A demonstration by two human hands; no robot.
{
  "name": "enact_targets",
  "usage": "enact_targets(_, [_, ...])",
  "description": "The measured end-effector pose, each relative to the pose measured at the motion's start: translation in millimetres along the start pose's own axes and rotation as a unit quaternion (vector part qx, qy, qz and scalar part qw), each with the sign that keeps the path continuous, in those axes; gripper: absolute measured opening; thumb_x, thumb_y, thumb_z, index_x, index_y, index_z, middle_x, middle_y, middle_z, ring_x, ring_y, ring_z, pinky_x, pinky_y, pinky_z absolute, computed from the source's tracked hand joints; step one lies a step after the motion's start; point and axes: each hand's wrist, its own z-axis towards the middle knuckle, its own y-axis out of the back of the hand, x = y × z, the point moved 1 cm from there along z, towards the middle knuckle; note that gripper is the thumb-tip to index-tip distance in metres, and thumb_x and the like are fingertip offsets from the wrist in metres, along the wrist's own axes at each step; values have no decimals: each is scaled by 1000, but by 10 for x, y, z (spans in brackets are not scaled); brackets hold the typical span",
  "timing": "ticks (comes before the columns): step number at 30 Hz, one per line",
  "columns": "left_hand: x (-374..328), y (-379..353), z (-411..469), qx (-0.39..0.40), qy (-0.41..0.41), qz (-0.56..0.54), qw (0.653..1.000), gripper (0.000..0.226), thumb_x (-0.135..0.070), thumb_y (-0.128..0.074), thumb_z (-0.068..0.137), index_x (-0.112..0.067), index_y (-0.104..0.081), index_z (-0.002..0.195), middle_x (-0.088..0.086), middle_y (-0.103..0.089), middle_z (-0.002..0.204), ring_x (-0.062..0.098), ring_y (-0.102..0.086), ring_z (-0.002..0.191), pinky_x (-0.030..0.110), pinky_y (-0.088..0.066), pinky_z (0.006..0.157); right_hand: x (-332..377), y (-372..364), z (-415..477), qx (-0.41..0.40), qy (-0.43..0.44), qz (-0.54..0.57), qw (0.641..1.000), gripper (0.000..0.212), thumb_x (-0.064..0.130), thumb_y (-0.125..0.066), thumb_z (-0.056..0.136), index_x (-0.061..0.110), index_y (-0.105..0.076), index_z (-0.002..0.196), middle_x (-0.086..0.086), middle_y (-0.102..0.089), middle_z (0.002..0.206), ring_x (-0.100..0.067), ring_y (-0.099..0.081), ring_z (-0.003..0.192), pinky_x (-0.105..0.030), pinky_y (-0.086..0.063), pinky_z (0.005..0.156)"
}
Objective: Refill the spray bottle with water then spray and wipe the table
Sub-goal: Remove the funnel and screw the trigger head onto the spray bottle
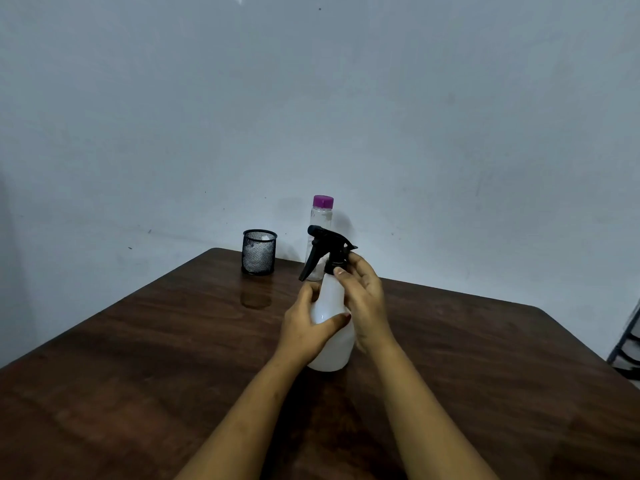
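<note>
Two hands work over the brown table [138, 358]. The white spray bottle [330, 344] stands mid-table, left hand [306, 329] wrapped round its body, right hand [362, 296] pinching the collar under the black trigger head [327, 245]. Best to brace the body and twist only the collar. The clear bottle [320, 220] behind is half hidden; the mesh cup [259, 252] holds something unclear.
</note>
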Motion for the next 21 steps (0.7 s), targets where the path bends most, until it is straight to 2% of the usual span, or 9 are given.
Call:
enact_targets(2, [-6, 4, -8, 4, -3, 0, 1000, 48, -44, -67, 62, -30, -49, 103, -10, -63, 102, 6, -59, 96, 16, -40, 69, 26, -29, -24, -2, 26, -38, 999, 32, 9, -64, 87, 8, -58, 119, -7, -69, 109, -15, -66, 105, -27, -53, 90])
enact_targets(4, [0, 2, -12, 3, -3, 1, 1000, 45, -46, -67, 61, -34, -49, 101, -11, -63, 103, 6, -58, 99, 16, -40, 72, 26, -41, -27, -6, 47, -60, 997, 34, 9, -70, 83, 8, -58, 115, -4, -70, 105, -8, -67, 98, -20, -53, 83])
enact_targets(7, [16, -5, -2, 5, -3, 0, 1000, 61, -53, -67, 57, -33, -51, 113, -14, -61, 110, 5, -55, 105, 18, -41, 79, 18, -26, -21, -8, 52, -71, 996, 32, 5, -69, 83, 6, -60, 113, -7, -69, 107, -9, -65, 97, -19, -52, 82])
enact_targets(9, [14, -3, -1, 4, 5, 0, 1000, 67, -49, -69, 61, -32, -48, 122, -19, -57, 107, 0, -52, 99, 11, -38, 76, 11, -10, -20, -7, 47, -66, 997, 31, 5, -68, 82, 8, -62, 113, -4, -67, 108, -8, -62, 99, -18, -49, 82])
enact_targets(12, [7, 7, -8, 0, 4, 1, 1000, 50, -32, -75, 71, -38, -46, 111, -26, -54, 95, -5, -50, 91, 9, -37, 72, 7, 10, -23, 9, 37, -47, 998, 27, 2, -64, 85, 10, -62, 111, -2, -67, 104, -10, -62, 100, -22, -50, 86])
enact_targets(15, [3, 11, -11, -8, 7, 5, 1000, 40, -39, -73, 66, -40, -47, 97, -19, -60, 94, -1, -56, 91, 15, -41, 70, -10, 23, -20, 13, 28, -54, 998, 27, 3, -59, 90, 11, -60, 115, -1, -67, 105, -14, -62, 106, -32, -50, 96])
enact_targets(18, [3, 2, -10, -8, 10, -2, 1000, 44, -45, -68, 62, -40, -48, 101, -20, -60, 97, -3, -55, 95, 15, -42, 74, -20, 37, -15, 25, 31, -61, 997, 29, 7, -58, 91, 10, -58, 120, 0, -67, 110, -15, -62, 110, -32, -48, 99])
enact_targets(21, [-10, 9, -21, -7, 6, -5, 1000, 47, -43, -69, 64, -36, -48, 105, -21, -59, 97, -5, -54, 94, 13, -41, 73, -14, 53, -23, 35, 33, -68, 997, 25, 8, -57, 92, 16, -59, 116, 3, -66, 109, -5, -63, 104, -25, -49, 95])
